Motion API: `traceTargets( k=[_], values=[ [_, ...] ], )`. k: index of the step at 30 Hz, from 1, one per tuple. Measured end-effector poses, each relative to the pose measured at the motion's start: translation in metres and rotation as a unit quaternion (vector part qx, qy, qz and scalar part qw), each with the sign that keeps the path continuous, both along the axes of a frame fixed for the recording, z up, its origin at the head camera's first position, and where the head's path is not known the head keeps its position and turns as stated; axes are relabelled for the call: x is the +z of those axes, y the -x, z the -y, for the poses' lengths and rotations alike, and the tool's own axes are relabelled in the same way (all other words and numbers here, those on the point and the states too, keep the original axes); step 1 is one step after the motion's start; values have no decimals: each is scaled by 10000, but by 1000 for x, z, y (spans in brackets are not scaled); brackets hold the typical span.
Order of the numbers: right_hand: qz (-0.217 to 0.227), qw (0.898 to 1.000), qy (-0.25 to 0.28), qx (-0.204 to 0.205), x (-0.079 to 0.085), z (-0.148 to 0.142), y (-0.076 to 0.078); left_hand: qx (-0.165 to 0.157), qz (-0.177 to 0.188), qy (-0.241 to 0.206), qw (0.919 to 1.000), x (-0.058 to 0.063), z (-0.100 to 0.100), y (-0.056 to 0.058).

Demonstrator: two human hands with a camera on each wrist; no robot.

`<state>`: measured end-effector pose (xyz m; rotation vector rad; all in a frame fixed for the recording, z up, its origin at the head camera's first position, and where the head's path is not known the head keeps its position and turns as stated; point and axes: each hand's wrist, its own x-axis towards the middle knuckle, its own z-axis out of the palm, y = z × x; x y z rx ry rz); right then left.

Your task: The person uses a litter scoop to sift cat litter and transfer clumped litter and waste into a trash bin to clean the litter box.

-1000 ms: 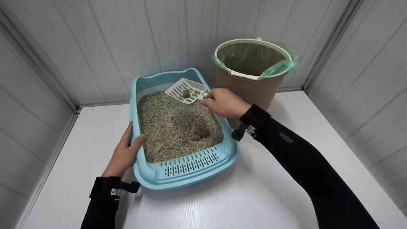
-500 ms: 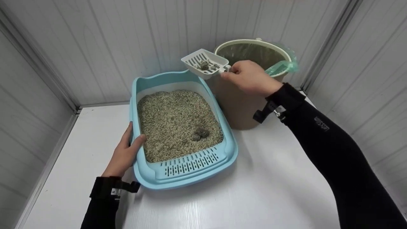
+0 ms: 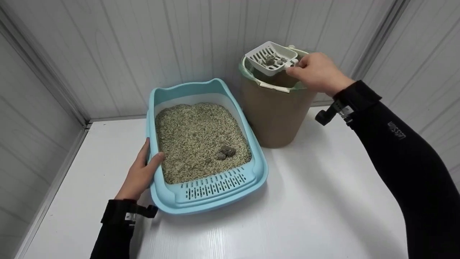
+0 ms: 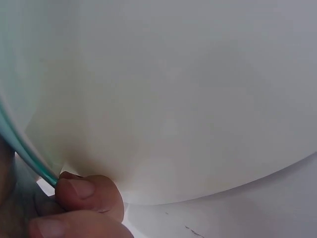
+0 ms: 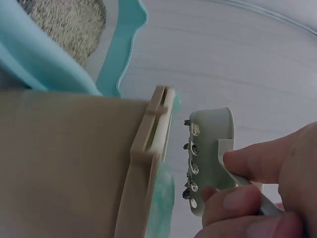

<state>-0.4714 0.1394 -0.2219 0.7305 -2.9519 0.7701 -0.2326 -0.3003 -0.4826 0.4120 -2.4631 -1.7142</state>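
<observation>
In the head view my right hand (image 3: 321, 73) grips the handle of a white slotted litter scoop (image 3: 256, 57). Several greyish clumps (image 3: 270, 60) lie on the scoop, which hangs over the mouth of a brown bin (image 3: 276, 118). The right wrist view shows the scoop (image 5: 213, 134) apart from the bin rim, with bits poking through its slots. My left hand (image 3: 139, 176) holds the left rim of a blue litter box (image 3: 212, 208), thumb over the edge. Dark clumps (image 3: 227, 152) rest on the litter (image 3: 194, 140) near the box's slotted front ledge.
A green bag (image 3: 247, 72) lines the bin and folds over its cream rim. The bin stands close against the box's right side. Panelled walls (image 3: 133, 50) enclose the back and sides of the white table (image 3: 222, 233).
My right hand has carried the loaded scoop up and to the right, from above the litter to over the bin. The left hand stays on the box rim.
</observation>
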Motion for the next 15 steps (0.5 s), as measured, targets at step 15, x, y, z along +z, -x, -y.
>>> traceTargets(
  k=[15],
  values=[
    [-561, 9939, -931, -188, -1, -12, 4, 45, 104, 51, 9999, 1, -1, 1]
  ],
)
